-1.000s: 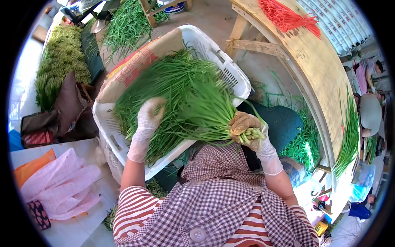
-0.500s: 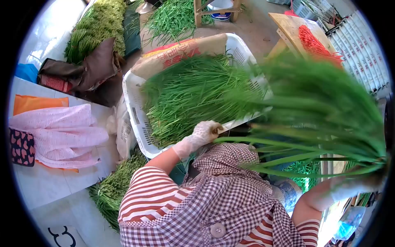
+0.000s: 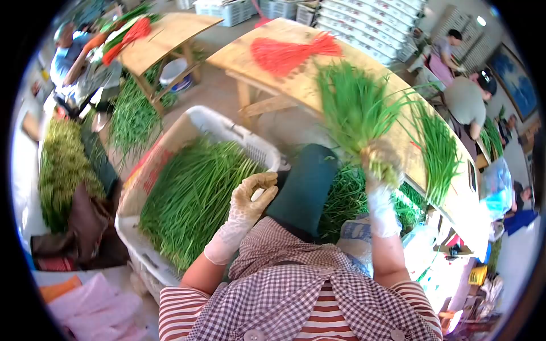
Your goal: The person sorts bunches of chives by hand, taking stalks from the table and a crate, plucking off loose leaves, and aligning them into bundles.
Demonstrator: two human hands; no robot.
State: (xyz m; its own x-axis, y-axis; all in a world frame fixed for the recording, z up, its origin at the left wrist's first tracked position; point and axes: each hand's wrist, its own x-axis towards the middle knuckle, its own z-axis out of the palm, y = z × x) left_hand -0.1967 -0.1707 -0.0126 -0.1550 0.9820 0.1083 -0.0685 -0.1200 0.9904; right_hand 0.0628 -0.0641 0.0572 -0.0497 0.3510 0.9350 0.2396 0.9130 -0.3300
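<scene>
The green bunch [image 3: 357, 111], leaves pointing far, is clamped in the right hand [image 3: 383, 166], right of the left hand [image 3: 248, 200], fingers parted.

I see the right hand [image 3: 382, 170] gripping a green bunch [image 3: 359, 105], the left hand [image 3: 248, 198] loosely curled beside the crate [image 3: 265, 153].

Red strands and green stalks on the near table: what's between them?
In the head view, the green bunch in the right hand shows between them.

stalks [image 3: 193, 199] in crate [image 3: 259, 143]; crate left of nearer table [image 3: 301, 86]; strips [image 3: 284, 55] on nearer table
</scene>
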